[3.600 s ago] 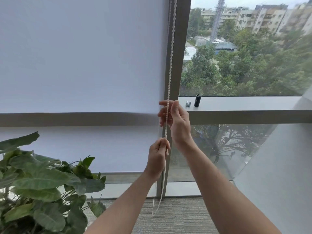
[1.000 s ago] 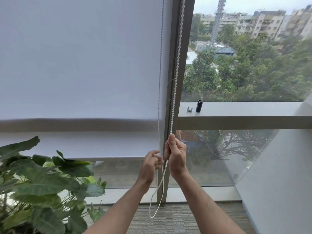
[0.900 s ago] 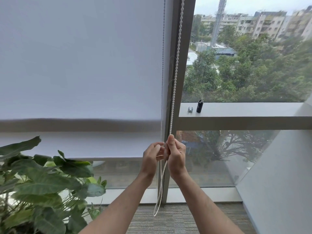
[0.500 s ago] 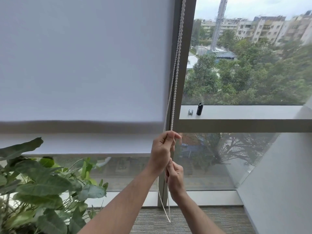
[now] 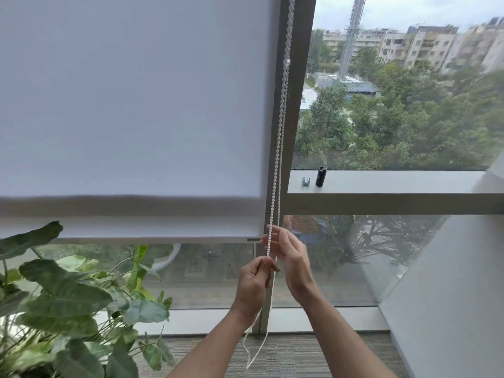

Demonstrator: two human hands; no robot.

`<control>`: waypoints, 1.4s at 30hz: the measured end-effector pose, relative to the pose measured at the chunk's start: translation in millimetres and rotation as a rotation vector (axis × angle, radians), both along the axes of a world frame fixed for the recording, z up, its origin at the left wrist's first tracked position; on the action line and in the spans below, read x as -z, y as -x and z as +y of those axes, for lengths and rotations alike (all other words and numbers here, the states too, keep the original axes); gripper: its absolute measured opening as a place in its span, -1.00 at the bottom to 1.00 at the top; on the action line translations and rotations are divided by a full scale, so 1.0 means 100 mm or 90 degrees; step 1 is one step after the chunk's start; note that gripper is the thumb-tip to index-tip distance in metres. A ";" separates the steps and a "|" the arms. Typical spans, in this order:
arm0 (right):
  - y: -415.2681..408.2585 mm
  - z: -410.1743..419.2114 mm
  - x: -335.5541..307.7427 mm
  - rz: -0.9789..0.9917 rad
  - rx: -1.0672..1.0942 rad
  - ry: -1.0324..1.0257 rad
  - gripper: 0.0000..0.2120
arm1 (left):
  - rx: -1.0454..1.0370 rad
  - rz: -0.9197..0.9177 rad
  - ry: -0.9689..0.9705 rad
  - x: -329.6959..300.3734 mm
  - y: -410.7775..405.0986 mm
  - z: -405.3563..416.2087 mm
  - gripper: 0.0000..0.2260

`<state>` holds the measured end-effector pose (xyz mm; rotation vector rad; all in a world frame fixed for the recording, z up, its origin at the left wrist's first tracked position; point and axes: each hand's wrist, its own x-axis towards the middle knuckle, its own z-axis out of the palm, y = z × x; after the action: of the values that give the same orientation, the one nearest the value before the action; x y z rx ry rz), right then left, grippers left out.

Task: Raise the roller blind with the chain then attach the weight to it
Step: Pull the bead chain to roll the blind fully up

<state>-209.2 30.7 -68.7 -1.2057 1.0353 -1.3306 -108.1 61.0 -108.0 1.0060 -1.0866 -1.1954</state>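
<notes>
The white roller blind [image 5: 136, 105] covers the left window, and its bottom bar [image 5: 152, 238] hangs just below the horizontal frame bar. A white bead chain [image 5: 281, 118] runs down the mullion and ends in a loop near the floor. My left hand [image 5: 253, 282] pinches one strand of the chain below the blind's bottom corner. My right hand [image 5: 293, 257] is just above and to the right, its fingers apart and fingertips touching the chain. A black cylindrical weight [image 5: 321, 176] stands on the right window ledge [image 5: 395, 181], out of both hands' reach.
A small silver clip [image 5: 306, 181] sits beside the weight. A large leafy plant [image 5: 68, 301] fills the lower left. A slanted white wall panel [image 5: 450, 296] closes off the right. Grey carpet [image 5: 294, 356] lies below the window.
The blind's bottom edge has risen a little. My left hand has come down with the chain, and my right hand has gone up above it and opened.
</notes>
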 end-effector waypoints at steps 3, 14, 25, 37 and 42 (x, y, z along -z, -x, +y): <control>-0.12 -0.01 -0.46 -0.094 -0.040 0.086 -0.61 | 0.001 -0.005 -0.011 0.08 0.03 0.02 -0.66; -0.30 -0.06 -0.82 -0.125 0.073 0.193 -0.56 | 0.050 -0.087 0.013 0.04 -0.02 -0.01 -0.75; -0.36 0.00 -0.68 -0.096 0.102 0.195 -0.55 | 0.057 -0.071 0.036 -0.14 -0.22 -0.18 -0.62; -0.25 0.22 0.45 0.013 0.082 0.024 -0.56 | 0.101 0.020 0.193 -1.11 0.05 -0.33 -0.73; -0.15 0.23 0.58 0.005 0.012 -0.026 -0.53 | 0.047 0.023 0.175 -0.92 0.10 -0.31 -0.72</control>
<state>-194.0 53.5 -126.3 -1.1734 1.0770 -1.3139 -118.0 29.7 -16.2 0.7354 -1.2301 -1.0841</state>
